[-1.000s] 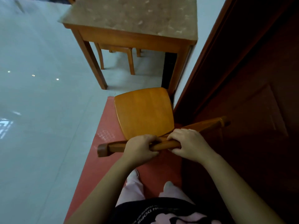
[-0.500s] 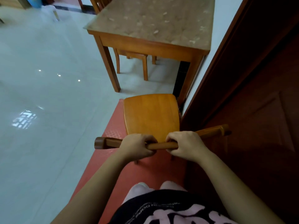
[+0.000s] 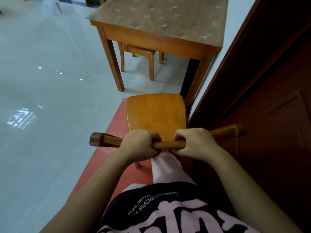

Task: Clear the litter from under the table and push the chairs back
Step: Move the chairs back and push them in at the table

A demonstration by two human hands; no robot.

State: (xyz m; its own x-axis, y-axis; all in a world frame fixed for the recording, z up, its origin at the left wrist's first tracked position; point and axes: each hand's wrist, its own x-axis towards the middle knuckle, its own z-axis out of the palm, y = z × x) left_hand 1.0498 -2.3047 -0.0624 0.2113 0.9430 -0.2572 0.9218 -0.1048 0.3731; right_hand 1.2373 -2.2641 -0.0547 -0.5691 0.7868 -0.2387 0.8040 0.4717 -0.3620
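The counter [image 3: 161, 19] at upper centre looms nearer than before. The wooden chair [image 3: 155, 113], mid-frame on the red mat [image 3: 101, 158], looks rigid and fairly heavy; both hands, left [image 3: 140, 143] and right [image 3: 196, 142], clench its top rail [image 3: 168, 144], a sound hold.

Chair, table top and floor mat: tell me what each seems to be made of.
Chair: looks like solid wood with a glossy orange-brown varnish; faint plank seams and sheen on the seat.
Table top: mottled brown, stone-like pattern, possibly marble or an imitation, seemingly under a clear sheet whose edge shows at the corner.
Floor mat: red, likely rubber or plastic; embossed dot texture.
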